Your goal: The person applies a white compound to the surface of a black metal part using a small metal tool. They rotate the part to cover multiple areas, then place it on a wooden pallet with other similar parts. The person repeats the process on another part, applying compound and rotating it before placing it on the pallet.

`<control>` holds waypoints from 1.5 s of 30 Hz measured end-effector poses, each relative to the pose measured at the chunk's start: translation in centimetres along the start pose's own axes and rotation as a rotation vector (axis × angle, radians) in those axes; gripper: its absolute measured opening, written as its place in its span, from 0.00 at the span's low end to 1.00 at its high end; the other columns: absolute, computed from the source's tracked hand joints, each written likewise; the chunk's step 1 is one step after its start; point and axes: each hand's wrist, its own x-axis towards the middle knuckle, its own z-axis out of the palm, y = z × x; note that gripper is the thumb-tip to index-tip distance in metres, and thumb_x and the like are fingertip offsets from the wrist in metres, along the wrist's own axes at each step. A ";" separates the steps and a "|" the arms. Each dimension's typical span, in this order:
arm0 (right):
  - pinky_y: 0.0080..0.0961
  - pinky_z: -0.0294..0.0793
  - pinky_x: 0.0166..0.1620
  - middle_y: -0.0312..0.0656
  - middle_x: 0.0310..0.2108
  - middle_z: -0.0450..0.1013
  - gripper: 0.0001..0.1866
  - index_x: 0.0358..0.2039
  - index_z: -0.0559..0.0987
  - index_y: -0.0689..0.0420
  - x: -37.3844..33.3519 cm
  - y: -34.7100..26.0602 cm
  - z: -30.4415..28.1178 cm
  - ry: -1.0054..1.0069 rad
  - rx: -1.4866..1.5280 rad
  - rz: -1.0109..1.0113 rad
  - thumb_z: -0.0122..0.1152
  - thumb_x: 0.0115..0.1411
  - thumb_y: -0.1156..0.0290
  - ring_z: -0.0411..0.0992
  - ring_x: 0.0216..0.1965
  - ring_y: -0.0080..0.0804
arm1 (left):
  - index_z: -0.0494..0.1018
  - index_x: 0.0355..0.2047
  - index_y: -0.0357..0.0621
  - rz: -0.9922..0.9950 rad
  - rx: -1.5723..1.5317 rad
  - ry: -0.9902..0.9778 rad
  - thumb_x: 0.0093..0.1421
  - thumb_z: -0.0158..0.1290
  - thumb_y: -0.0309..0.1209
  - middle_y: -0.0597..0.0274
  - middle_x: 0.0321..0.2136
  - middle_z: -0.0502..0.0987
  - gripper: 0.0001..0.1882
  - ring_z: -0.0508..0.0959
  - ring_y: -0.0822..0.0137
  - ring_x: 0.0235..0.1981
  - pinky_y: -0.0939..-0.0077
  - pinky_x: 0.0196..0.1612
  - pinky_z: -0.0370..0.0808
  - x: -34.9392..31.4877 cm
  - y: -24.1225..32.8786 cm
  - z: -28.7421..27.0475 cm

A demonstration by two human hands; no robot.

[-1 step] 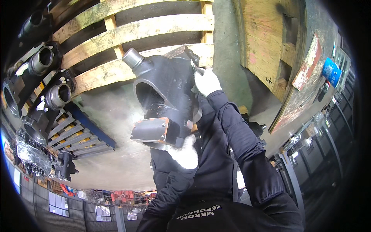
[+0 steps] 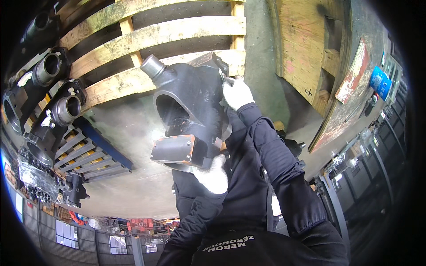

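A large black metal casting [image 2: 195,95] stands in front of me, tilted, with a big oval opening in its side. It has a bright round pipe stub [image 2: 153,66] at the upper left and a rectangular flange with rusty edges [image 2: 173,150] low down. My left hand [image 2: 213,176], in a white glove, is closed against the casting's lower end; some fingers are hidden beneath it. At the upper right edge, my gloved right hand [image 2: 238,93] pinches a slim metal tool [image 2: 222,76] against the casting's end flange. That tool's exact kind cannot be made out.
A wooden pallet [image 2: 186,30] lies just beyond the casting. Similar castings [image 2: 66,111] stand along the left, near a slatted metal rack [image 2: 86,155]. On the right are plywood sheets [image 2: 301,48], a worn board [image 2: 341,115] and a blue packet [image 2: 380,83].
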 end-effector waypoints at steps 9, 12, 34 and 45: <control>0.44 0.76 0.53 0.77 0.52 0.66 0.21 0.54 0.81 0.50 -1.4 -0.7 0.7 0.002 -0.239 -0.148 0.54 0.61 0.62 0.75 0.46 0.65 | 0.72 0.51 0.31 0.067 -0.063 -0.012 0.47 0.62 0.15 0.56 0.43 0.80 0.28 0.81 0.63 0.41 0.71 0.45 0.79 0.0 -0.3 0.0; 0.45 0.76 0.53 0.76 0.54 0.64 0.22 0.56 0.79 0.47 -2.4 -0.6 0.5 0.076 -0.180 -0.225 0.54 0.62 0.63 0.73 0.50 0.65 | 0.71 0.52 0.31 -0.003 -0.055 -0.030 0.47 0.61 0.15 0.55 0.42 0.80 0.28 0.81 0.63 0.41 0.71 0.45 0.79 0.3 -0.2 -0.3; 0.66 0.50 0.62 0.51 0.33 0.81 0.22 0.52 0.81 0.56 -0.8 -1.1 1.4 0.075 -0.038 -0.162 0.50 0.62 0.61 0.80 0.40 0.48 | 0.75 0.43 0.37 -0.040 0.048 0.088 0.40 0.60 0.19 0.59 0.35 0.78 0.25 0.78 0.62 0.33 0.70 0.39 0.77 -0.2 0.2 0.0; 0.46 0.78 0.46 0.56 0.40 0.77 0.30 0.66 0.69 0.55 -1.9 0.1 1.8 0.018 -0.115 -0.130 0.52 0.62 0.62 0.79 0.40 0.51 | 0.76 0.39 0.37 -0.031 0.071 0.026 0.40 0.58 0.21 0.60 0.34 0.77 0.20 0.76 0.63 0.32 0.71 0.40 0.76 -0.7 1.3 0.5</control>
